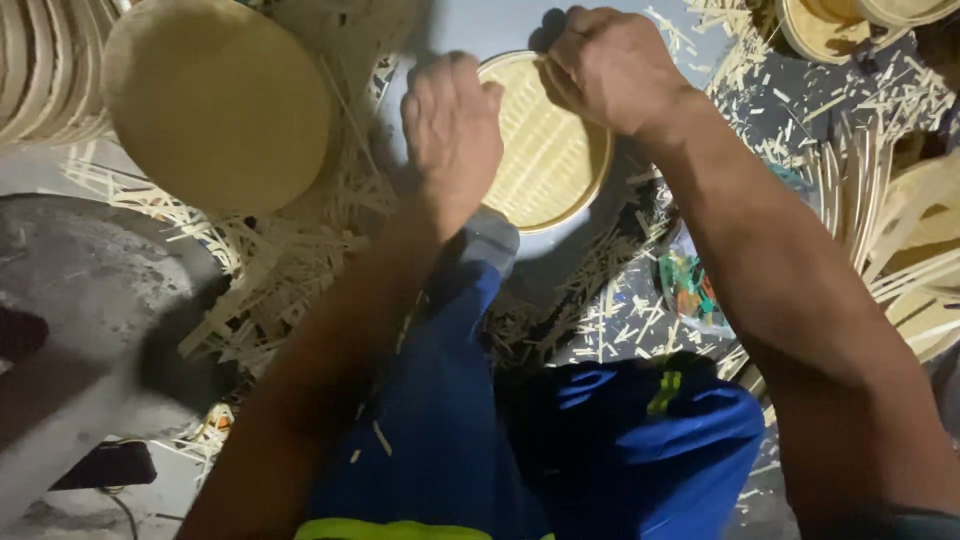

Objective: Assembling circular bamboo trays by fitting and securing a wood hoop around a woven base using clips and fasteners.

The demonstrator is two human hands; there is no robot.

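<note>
A round woven bamboo tray with a thin rim rests on edge against my knee in blue trousers. My left hand is closed over the tray's left rim, its fingers curled out of sight. At the top of the rim, my right hand grips with the fingers bent around the edge. Both forearms reach forward from the bottom of the view.
A larger round bamboo lid leans at upper left beside stacked bamboo rings. Bamboo slivers litter the floor. More bamboo strips and round trays lie to the right. A small colourful packet sits by my right arm.
</note>
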